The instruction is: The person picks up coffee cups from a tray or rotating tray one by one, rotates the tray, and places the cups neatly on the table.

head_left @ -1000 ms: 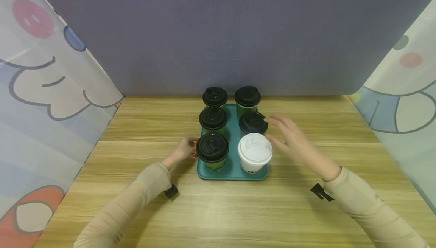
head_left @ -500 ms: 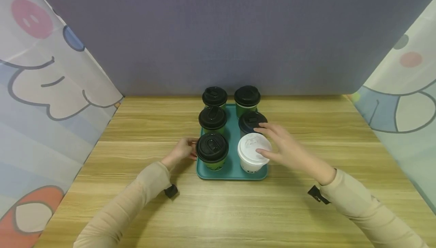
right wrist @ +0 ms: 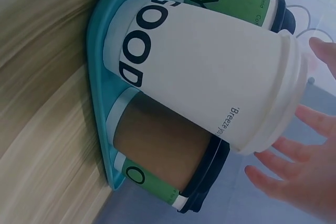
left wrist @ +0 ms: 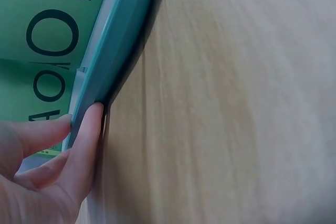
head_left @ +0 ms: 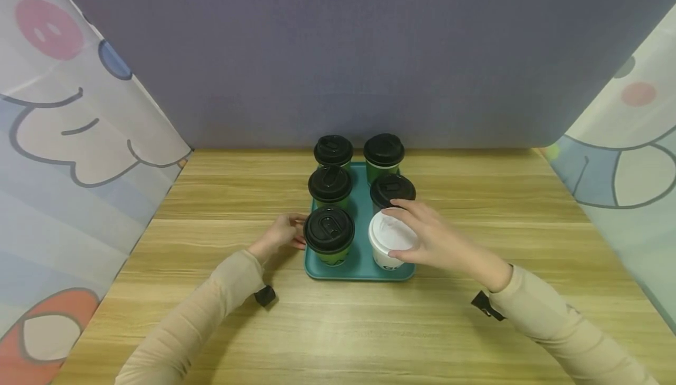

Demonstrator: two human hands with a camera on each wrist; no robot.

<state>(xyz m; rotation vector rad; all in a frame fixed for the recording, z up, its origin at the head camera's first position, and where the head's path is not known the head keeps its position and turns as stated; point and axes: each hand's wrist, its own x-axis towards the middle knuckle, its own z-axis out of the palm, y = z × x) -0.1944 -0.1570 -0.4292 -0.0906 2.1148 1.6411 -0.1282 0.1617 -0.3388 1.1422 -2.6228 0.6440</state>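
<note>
My left hand (head_left: 281, 232) is at the left edge of a teal tray (head_left: 362, 272); in the left wrist view its thumb and a finger pinch the tray's rim (left wrist: 116, 40). On the front right of the tray stands a white paper cup (right wrist: 205, 61) with a white lid, upright. Over that lid hovers my right hand (head_left: 435, 241), fingers spread along its far and near sides. In the right wrist view the thumb stands apart from the lid; whether the fingertips touch it I cannot tell. Nearest my left hand is a green cup (head_left: 330, 232) with a black lid.
Behind the white cup stands a brown cup (right wrist: 160, 135) with a black lid. Several green cups with black lids fill the tray's other spots, one at the back right (head_left: 384, 156). The tray lies on a wooden table (head_left: 338, 332) before a grey backdrop (head_left: 338, 56).
My right hand has moved left and a little nearer, from beside the cups to over the white lid. My left hand has stayed at the tray's edge.
</note>
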